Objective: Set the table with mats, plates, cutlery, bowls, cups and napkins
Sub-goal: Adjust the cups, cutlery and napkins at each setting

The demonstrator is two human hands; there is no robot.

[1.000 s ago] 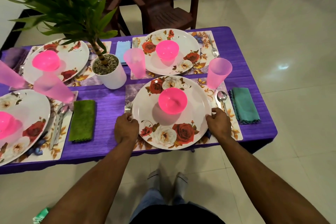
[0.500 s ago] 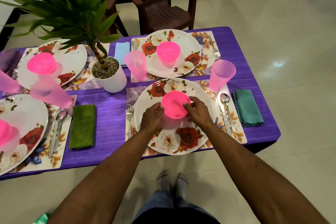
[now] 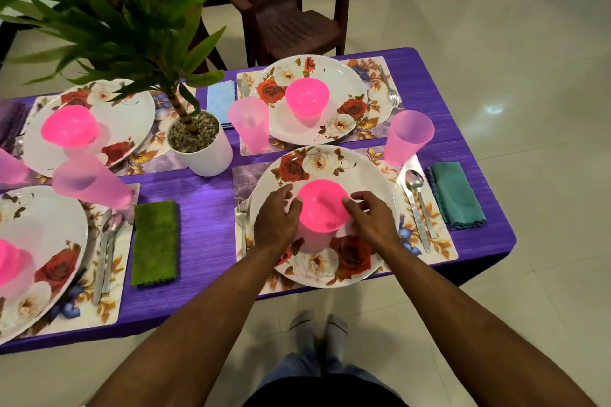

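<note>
A pink bowl (image 3: 322, 208) sits in the middle of a floral plate (image 3: 363, 172) on the nearest place mat (image 3: 441, 241). My left hand (image 3: 276, 220) grips the bowl's left side and my right hand (image 3: 372, 220) grips its right side, thumbs at the rim. A fork (image 3: 242, 211) lies left of the plate. To the right lie a spoon (image 3: 415, 182) and other cutlery, then a teal napkin (image 3: 458, 195). A pink cup (image 3: 408, 137) stands at the mat's far right corner.
Three more settings with floral plates, pink bowls and pink cups fill the purple table (image 3: 205, 208). A white plant pot (image 3: 205, 152) stands in the centre, and a green napkin (image 3: 155, 241) lies to the left. A brown chair (image 3: 284, 10) stands behind the table.
Both hands left the plate's rim and came inward to the pink bowl, where they stay now, one on each side.
</note>
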